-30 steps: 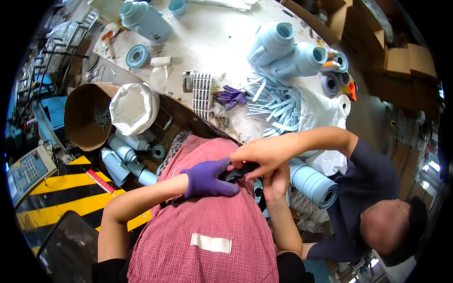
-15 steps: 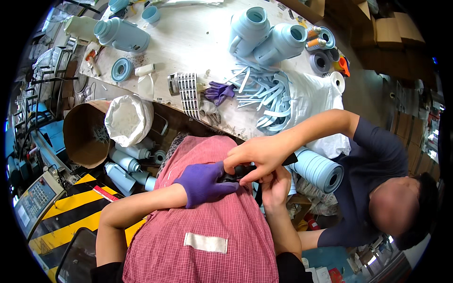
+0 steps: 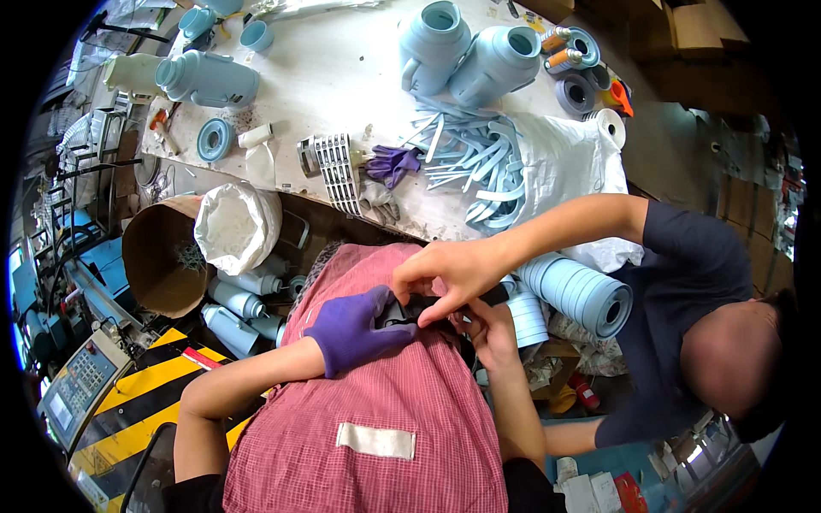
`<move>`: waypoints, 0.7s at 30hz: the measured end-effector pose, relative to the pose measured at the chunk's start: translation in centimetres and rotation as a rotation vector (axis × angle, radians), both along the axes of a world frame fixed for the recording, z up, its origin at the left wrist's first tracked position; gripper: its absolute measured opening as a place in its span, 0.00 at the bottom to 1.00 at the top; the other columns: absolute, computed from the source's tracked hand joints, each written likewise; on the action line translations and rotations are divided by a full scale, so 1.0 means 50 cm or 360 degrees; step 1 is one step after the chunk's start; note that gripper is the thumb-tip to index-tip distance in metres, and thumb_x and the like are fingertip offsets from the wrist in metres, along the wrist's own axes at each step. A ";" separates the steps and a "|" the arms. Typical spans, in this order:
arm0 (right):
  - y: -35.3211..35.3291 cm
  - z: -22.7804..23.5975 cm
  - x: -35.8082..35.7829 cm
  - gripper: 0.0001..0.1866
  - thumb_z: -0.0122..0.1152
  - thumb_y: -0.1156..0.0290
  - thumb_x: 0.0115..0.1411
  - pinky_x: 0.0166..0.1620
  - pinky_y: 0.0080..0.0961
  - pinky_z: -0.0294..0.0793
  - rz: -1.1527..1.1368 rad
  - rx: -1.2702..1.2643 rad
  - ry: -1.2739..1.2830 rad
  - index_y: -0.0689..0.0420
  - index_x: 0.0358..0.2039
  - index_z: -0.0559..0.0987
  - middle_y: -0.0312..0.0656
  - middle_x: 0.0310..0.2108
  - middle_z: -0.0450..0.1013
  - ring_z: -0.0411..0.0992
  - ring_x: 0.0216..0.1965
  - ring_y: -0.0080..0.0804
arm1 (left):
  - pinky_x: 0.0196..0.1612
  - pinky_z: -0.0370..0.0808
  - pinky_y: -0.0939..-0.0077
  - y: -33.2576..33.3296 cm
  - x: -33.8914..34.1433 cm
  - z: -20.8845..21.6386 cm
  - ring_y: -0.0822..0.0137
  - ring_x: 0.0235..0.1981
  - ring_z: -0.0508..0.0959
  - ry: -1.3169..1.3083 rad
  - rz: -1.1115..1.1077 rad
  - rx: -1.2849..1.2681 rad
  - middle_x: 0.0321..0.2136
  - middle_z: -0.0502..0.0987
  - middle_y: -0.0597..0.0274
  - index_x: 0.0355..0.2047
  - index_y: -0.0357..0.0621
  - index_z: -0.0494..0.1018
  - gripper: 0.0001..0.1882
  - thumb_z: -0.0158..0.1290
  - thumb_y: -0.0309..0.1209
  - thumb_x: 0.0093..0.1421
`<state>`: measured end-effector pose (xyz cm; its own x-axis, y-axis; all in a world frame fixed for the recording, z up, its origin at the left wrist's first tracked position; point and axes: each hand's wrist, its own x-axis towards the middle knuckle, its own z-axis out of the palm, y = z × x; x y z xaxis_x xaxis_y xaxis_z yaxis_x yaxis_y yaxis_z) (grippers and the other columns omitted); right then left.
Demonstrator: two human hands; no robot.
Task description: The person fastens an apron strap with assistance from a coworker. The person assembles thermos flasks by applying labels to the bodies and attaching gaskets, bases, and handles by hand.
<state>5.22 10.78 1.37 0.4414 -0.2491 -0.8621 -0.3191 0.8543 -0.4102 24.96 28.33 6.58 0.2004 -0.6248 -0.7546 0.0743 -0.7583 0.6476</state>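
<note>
My left hand [image 3: 355, 333], in a purple knitted glove, is closed around one side of a black strap-like item [image 3: 416, 306] in front of the pink checked apron [image 3: 376, 393]. My bare right hand [image 3: 494, 339] has its fingers bent at the right side of the same item. A co-worker's bare hand [image 3: 457, 272] reaches in from the right over the item, with thumb and fingers on it between my hands. These hands hide much of the item, so its exact kind does not show.
Ahead, the white table [image 3: 333, 73] bears light-blue vacuum-flask bodies [image 3: 434, 51], a heap of blue strips [image 3: 479, 162] and a purple glove [image 3: 392, 164]. Stacked blue rings [image 3: 573, 295] stand at right beside the co-worker [image 3: 676, 256]. A white-lined bin [image 3: 238, 227] and control panel [image 3: 81, 380] are at left.
The whole view has shifted slightly. All three hands stay at the black item, with small finger movements, and the co-worker's head has moved a little right.
</note>
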 end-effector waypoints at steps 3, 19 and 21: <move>-0.002 0.010 -0.003 0.09 0.62 0.79 0.60 0.37 0.25 0.75 0.0003 -0.0496 -0.0002 0.61 0.42 0.77 0.39 0.40 0.74 0.73 0.37 0.27 | 0.34 0.77 0.67 -0.011 0.008 0.022 0.58 0.30 0.83 -0.0275 -0.0109 -0.0050 0.29 0.82 0.55 0.42 0.42 0.75 0.25 0.64 0.49 0.56; -0.083 0.164 0.236 0.07 0.55 0.68 0.51 0.55 0.31 0.68 0.2445 -0.2525 -0.1254 0.57 0.28 0.76 0.38 0.36 0.73 0.72 0.42 0.35 | 0.34 0.76 0.57 -0.019 -0.025 -0.001 0.46 0.31 0.81 -0.0613 -0.0192 -0.0193 0.29 0.81 0.49 0.41 0.43 0.72 0.23 0.63 0.46 0.54; -0.060 0.132 0.229 0.08 0.56 0.69 0.51 0.59 0.34 0.64 0.2498 -0.2413 -0.1288 0.57 0.30 0.77 0.41 0.40 0.73 0.73 0.43 0.37 | 0.35 0.76 0.55 -0.016 -0.034 -0.027 0.45 0.32 0.81 -0.0608 -0.0182 -0.0224 0.29 0.81 0.49 0.43 0.44 0.72 0.23 0.63 0.45 0.54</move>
